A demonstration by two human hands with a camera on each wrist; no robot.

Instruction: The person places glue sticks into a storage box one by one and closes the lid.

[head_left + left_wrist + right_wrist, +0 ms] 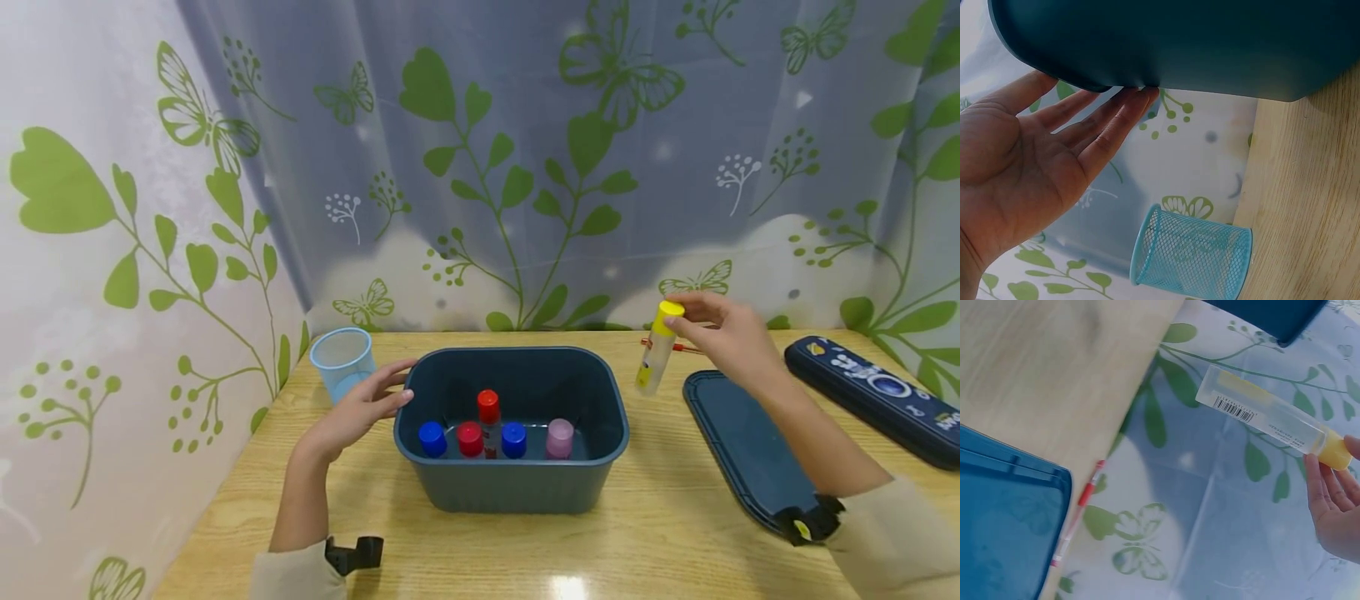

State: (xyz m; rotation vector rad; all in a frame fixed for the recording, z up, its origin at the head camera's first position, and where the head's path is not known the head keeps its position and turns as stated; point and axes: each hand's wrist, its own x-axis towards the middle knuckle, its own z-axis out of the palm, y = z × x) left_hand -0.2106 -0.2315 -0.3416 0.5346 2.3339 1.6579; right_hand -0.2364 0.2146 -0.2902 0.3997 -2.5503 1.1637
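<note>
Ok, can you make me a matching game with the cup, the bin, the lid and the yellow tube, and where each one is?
Things:
1. mesh cup
2. bin
3. lid
4. yellow tube

Places:
A. held in the air by the right hand
B. flat on the table, right of the bin
C. touched by the left hand, bottles inside
D. far left corner of the table

Pairs: 1-D, 2-C, 3-B, 4-A

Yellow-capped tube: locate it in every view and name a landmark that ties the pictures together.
Head: the yellow-capped tube hangs right of centre, its cap pinched by the right hand, above the table.
Left wrist: not in view.
Right wrist: the tube lies slantwise at upper right, its cap at the fingers.
Shared landmark: the dark blue lid, lower left in the right wrist view.
</note>
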